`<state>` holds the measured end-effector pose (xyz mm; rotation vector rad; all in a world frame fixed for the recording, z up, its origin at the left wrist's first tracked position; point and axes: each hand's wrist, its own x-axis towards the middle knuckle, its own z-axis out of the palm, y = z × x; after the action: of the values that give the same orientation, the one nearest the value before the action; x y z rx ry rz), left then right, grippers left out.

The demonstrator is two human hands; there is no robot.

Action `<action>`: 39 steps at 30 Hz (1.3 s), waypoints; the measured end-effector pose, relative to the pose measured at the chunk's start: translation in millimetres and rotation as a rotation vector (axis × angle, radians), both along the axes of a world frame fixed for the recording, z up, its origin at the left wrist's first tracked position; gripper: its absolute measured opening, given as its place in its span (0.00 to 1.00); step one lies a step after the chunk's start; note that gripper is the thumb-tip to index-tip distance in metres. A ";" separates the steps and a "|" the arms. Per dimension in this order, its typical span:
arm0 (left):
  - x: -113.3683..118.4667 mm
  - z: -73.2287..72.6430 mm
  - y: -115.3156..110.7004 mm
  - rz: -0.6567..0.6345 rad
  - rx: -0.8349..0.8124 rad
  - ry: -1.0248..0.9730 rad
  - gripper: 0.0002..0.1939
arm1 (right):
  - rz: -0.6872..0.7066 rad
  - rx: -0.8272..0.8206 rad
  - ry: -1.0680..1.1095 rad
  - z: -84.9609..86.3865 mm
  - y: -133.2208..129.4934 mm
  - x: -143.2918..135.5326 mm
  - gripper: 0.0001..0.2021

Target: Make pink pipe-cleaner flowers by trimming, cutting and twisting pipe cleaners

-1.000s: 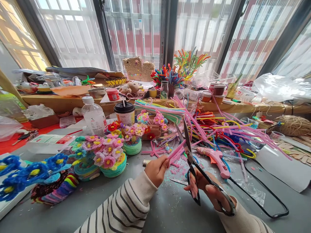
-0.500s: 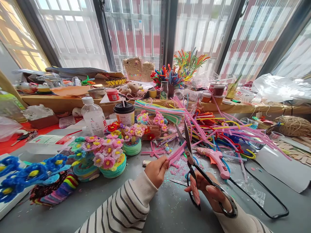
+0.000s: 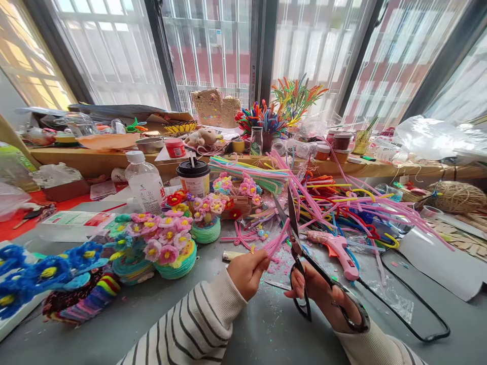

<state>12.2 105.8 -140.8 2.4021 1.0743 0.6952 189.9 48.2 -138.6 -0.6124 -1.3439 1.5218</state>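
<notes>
My left hand is closed in a pinch on several pink pipe cleaners, whose ends point up and to the right. My right hand grips large black-handled scissors, with fingers through the loops. Their blades stand apart and point up and away, right beside the pipe cleaner ends. Small pink clippings lie on the table below. A pink glue gun lies just right of the scissors, and a thin metal blade lies between my hands.
Pipe-cleaner flower pots and a blue flower piece stand on the left. Behind them are a water bottle and a lidded cup. Loose pipe cleaners heap at centre right. The glue gun's black cord loops across the right side.
My left hand has shifted slightly right with the pink pipe cleaners, bringing their tips closer to the scissors. The scissors remain open in my right hand, nearly in place.
</notes>
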 end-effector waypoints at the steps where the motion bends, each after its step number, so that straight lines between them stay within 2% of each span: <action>1: 0.0 -0.1 0.3 0.010 0.001 0.004 0.15 | -0.011 0.006 0.026 -0.3 0.2 -0.5 0.19; 3: -0.1 -0.7 1.4 0.044 0.001 0.001 0.16 | -0.032 0.032 0.052 -1.6 1.1 -0.6 0.17; 7: 0.1 -2.5 3.8 0.107 -0.004 0.021 0.15 | -0.013 0.072 -0.058 -4.4 3.3 2.5 0.17; 15: 0.8 -6.4 4.6 0.116 -0.008 0.073 0.15 | -0.063 0.079 -0.106 -4.1 1.4 4.2 0.18; 21: 0.8 -5.5 4.7 0.117 0.014 0.061 0.15 | -0.010 0.052 -0.113 -4.3 2.3 5.6 0.18; 25: 0.3 -5.1 2.4 0.072 0.077 0.090 0.15 | 0.009 0.098 -0.117 4.5 2.3 1.4 0.19; 29: -0.3 -5.0 0.4 0.033 0.200 0.113 0.14 | 0.108 0.083 -0.122 14.2 3.9 -3.1 0.22; 33: -0.1 -4.4 -0.4 -0.009 0.331 0.189 0.13 | 0.163 0.065 -0.091 12.7 4.9 -0.6 0.22; 36: 0.1 -5.3 0.2 0.024 0.347 0.223 0.13 | 0.108 0.032 -0.057 7.3 1.6 0.8 0.21; 39: 0.0 -7.3 1.9 0.088 0.320 0.243 0.13 | -0.047 0.050 -0.032 3.7 -2.2 -1.2 0.20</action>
<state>12.2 107.7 -148.2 2.7838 1.2535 0.6580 188.7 46.0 -135.0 -0.6344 -1.3786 1.4420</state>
